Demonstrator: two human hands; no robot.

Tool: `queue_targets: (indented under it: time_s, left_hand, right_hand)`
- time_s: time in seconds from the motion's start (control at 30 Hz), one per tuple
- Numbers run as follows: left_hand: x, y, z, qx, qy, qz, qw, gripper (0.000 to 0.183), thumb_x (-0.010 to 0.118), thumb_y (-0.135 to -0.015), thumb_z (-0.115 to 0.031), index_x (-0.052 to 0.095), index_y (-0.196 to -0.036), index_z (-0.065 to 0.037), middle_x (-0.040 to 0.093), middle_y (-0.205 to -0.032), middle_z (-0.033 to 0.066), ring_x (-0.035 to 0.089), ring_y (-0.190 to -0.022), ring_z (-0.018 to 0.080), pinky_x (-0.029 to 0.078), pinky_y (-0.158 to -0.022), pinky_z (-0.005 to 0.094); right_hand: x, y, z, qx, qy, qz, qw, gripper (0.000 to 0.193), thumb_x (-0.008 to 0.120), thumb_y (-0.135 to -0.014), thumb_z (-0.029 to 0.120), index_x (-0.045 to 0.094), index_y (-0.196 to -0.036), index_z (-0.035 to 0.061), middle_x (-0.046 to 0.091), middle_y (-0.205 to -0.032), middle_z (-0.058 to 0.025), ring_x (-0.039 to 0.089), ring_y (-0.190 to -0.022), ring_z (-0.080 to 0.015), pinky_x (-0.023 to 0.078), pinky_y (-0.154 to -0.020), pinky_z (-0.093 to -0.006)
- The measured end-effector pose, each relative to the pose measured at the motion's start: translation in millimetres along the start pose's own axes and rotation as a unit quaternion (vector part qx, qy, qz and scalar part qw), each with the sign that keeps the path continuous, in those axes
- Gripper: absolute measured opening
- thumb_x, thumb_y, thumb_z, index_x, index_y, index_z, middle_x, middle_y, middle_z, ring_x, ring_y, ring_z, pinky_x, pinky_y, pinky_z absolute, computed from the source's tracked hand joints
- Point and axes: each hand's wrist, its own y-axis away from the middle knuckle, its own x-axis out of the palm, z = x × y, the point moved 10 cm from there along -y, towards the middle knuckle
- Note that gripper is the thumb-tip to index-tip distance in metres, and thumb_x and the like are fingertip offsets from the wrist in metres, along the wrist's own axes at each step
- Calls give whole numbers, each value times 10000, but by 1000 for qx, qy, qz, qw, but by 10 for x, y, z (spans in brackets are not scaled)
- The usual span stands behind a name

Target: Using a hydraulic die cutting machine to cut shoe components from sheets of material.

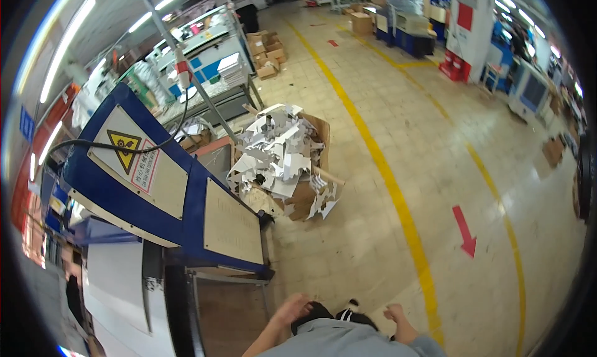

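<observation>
Two bare hands low down: left hand (295, 308) and right hand (395, 313), fingers curling in, though whether either grip pinches anything, I can't tell! Nearest the left, an angular machine (196, 214), flat cream panels framed in blue. Beyond, jagged white paper scraps (280, 148) heap over the edges of a brown cardboard box (322, 133) on the tiled floor (354, 251).

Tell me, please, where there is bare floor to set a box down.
Bare floor lies between the scrap paper and the left yellow line, and between it and the right yellow line, around the red arrow. The left side is crowded with the blue machine, that paper and a worktable.
</observation>
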Motion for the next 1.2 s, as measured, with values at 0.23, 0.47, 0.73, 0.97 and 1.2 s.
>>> queue_targets:
  time_s: [0.23, 0.47, 0.73, 0.97, 1.2]
  left_hand:
    - [167, -1501, -172, -111, -198, -118, 967, 462, 507, -941, -382, 501, -1275, -63, 577, -1208, 176, 630, -967, 308, 540, -722, 395]
    - [-661, -2995, -1683, -64, -63, -350, 933, 177, 582, -828, -70, 642, -991, -33, 642, -801, 143, 633, -700, 250, 524, -610, 381]
    - [523, -2857, -7868, 471, 34, -234, 850, 680, 432, -903, -58, 43, -1462, -83, 606, -786, 114, 635, -613, 197, 557, -544, 336]
    - [785, -2940, -9536, 467, 59, -371, 800, 134, 438, -905, -105, 467, -949, 18, 588, -751, 101, 605, -524, 177, 595, -551, 321]
    - [1158, -3422, -10207, 451, 35, -454, 767, 183, 439, -886, -72, 468, -1065, -50, 593, -728, 51, 497, -450, 104, 577, -526, 316]
  right_hand:
    - [1251, 23, 4219, -229, 121, 93, 961, 290, 505, -955, 236, 586, -1100, -1, 666, -902, -98, 639, -781, -180, 518, -694, -300]
    - [158, -909, 5140, -157, 192, 66, 966, 299, 549, -937, 283, 603, -1040, 7, 666, -875, -95, 654, -750, -180, 519, -646, -293]
    - [-1138, -1957, 6944, -157, 145, -8, 977, 174, 527, -869, 137, 630, -938, 15, 650, -779, -116, 640, -651, -216, 509, -543, -300]
    - [-654, -3171, 9281, -197, 199, 21, 960, 175, 508, -864, 148, 628, -917, 32, 638, -747, -102, 614, -614, -195, 480, -512, -299]
    - [-51, -4316, 11817, -246, 234, 21, 941, 179, 489, -860, 159, 627, -897, 50, 627, -716, -88, 588, -577, -174, 450, -481, -298]
